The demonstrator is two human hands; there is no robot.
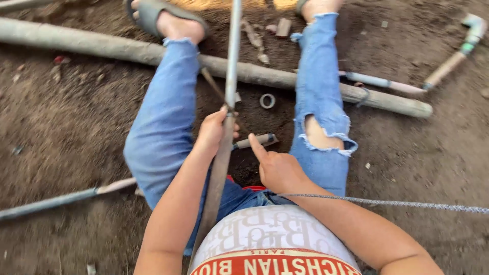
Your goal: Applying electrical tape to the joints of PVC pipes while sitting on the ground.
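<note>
Seated person on bare soil. Left hand (pixel 214 131) grips a long grey pipe (pixel 232 61) held upright between the knees; right hand (pixel 277 168), empty, index finger extended, nears a short pipe piece (pixel 257 140). A cut ring (pixel 267 101) lies beyond; assembly appears unfinished.

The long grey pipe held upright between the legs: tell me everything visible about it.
The long grey pipe is thin, straight and dull grey, plastic or metal by its look. It runs from the top edge down between the knees toward the waist, its lower stretch darker and dirt-smeared. The left hand wraps it at mid-length. The right hand is off it, forefinger pointing. A thin dark blade crosses it just above the hand.
</note>
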